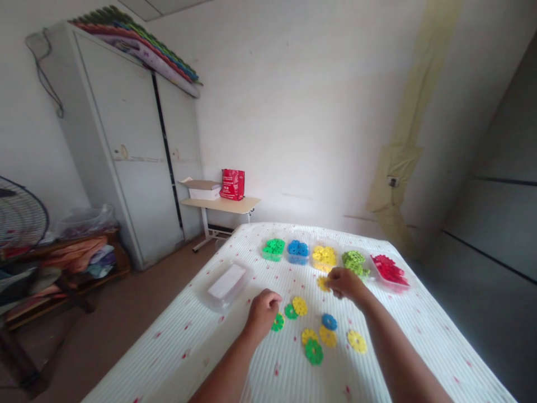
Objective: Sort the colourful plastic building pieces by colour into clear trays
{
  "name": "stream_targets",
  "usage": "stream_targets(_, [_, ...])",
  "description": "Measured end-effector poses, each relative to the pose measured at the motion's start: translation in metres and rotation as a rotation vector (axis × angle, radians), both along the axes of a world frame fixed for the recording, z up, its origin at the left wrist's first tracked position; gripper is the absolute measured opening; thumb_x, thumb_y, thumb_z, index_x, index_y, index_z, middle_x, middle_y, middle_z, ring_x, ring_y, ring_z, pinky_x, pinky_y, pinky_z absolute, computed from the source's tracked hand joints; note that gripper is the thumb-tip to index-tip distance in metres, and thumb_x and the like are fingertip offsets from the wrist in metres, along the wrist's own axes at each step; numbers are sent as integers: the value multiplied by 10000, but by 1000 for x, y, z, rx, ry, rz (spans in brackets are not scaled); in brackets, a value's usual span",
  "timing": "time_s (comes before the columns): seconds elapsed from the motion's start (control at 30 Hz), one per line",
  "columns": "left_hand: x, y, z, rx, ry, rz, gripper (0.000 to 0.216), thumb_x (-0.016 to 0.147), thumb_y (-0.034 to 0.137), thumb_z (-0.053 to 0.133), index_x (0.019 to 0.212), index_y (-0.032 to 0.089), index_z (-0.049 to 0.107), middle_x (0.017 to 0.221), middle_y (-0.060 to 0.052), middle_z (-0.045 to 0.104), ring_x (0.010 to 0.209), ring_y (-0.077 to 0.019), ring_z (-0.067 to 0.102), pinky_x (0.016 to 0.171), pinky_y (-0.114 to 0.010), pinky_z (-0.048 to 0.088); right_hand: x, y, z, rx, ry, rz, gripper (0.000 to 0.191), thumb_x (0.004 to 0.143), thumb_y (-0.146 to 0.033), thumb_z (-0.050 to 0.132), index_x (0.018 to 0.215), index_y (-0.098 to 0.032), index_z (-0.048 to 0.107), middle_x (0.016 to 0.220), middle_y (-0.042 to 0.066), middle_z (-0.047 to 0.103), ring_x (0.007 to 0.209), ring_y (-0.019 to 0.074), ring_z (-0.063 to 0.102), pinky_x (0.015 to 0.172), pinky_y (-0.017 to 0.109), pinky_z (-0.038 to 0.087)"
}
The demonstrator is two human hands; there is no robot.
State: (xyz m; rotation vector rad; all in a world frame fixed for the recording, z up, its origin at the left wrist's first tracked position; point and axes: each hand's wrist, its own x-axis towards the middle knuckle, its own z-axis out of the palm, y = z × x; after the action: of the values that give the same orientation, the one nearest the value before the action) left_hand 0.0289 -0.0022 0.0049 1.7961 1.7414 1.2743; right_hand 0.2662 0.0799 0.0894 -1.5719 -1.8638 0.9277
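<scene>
My left hand (263,310) is curled, its fingertips on a green snowflake piece (277,323) lying on the white bed sheet (188,347). My right hand (344,281) pinches a yellow snowflake piece (323,284) just in front of the yellow tub (324,256). Loose pieces lie between my arms: green (290,311), yellow (299,305), blue (329,321), yellow (327,336), green (314,352) and yellow (357,341). A row of tubs holds sorted pieces: green (274,249), blue (298,251), light green (354,262) and red (390,270).
A clear lidded box (225,285) with white paper inside sits on the bed to the left. Beyond the bed stand a small table (222,205) with a red bag (232,184), a white wardrobe (126,151), and a fan (19,215) beside cluttered shelves.
</scene>
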Motion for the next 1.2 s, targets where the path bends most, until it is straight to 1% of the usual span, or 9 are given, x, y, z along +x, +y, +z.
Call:
stream_targets(0.1, [0, -1, 2, 0, 1, -11, 243, 695, 53, 442, 727, 171, 651, 764, -15, 653, 772, -123, 599, 750, -230, 448, -1, 23, 17, 102, 129, -190, 274, 745, -260, 511, 968, -107, 561, 756, 68, 670, 543, 101, 619, 490, 193, 463])
stream_targets(0.2, [0, -1, 3, 1, 2, -13, 249, 689, 47, 438, 727, 169, 652, 764, -17, 655, 772, -124, 601, 748, -230, 447, 3, 27, 13, 184, 172, -334, 351, 747, -302, 496, 1026, -93, 539, 867, 108, 668, 571, 120, 636, 512, 211, 479])
stream_targets(0.33, [-1, -1, 2, 0, 10, -12, 247, 684, 37, 438, 707, 173, 642, 747, -8, 649, 754, -119, 598, 732, -220, 445, 25, 5, -29, 260, 137, -399, 282, 734, -325, 439, 881, -138, 592, 725, 68, 670, 543, 156, 614, 568, 265, 474])
stream_targets(0.43, [0, 0, 0, -4, 28, -13, 251, 687, 29, 438, 705, 175, 641, 740, -4, 642, 761, -120, 593, 731, -218, 439, 50, -7, -62, 361, 21, -443, 292, 712, -390, 430, 797, -183, 617, 746, 67, 689, 626, 190, 621, 615, 280, 454])
stream_targets(0.53, [3, -2, 1, -2, 58, -16, 259, 700, 30, 433, 722, 180, 642, 765, -11, 636, 787, -127, 581, 749, -233, 428, 69, -8, -80, 333, 0, -498, 368, 716, -422, 398, 849, -172, 633, 722, 69, 695, 589, 191, 612, 584, 276, 439])
stream_targets(0.7, [27, -10, 24, 27, 230, -58, 223, 720, 98, 508, 826, 215, 667, 880, -38, 646, 899, -185, 534, 821, -319, 369, 73, -3, -84, 321, -27, -496, 402, 714, -414, 384, 878, -157, 645, 783, 80, 701, 636, 199, 616, 608, 280, 437])
stream_targets(0.87, [79, -10, 45, 18, 497, -155, 175, 780, 318, 540, 815, 227, 685, 870, -82, 634, 946, -244, 484, 829, -405, 309, 68, -5, -84, 335, -102, -459, 362, 723, -395, 389, 855, -179, 648, 827, 82, 699, 779, 227, 620, 684, 291, 424])
stream_targets(1.03, [117, -4, 35, -49, 527, -173, 169, 747, 323, 573, 781, 216, 700, 895, -112, 616, 1006, -281, 449, 876, -458, 267, 68, -7, -83, 342, -146, -444, 358, 740, -378, 373, 861, -179, 646, 838, 73, 704, 796, 216, 626, 690, 274, 429])
stream_targets(1.2, [120, -6, 25, -59, 559, -152, 146, 720, 322, 615, 795, 216, 681, 893, -101, 607, 982, -272, 465, 852, -444, 301, 69, -7, -83, 337, -167, -439, 341, 757, -362, 363, 877, -196, 636, 850, 58, 704, 806, 207, 627, 701, 269, 430])
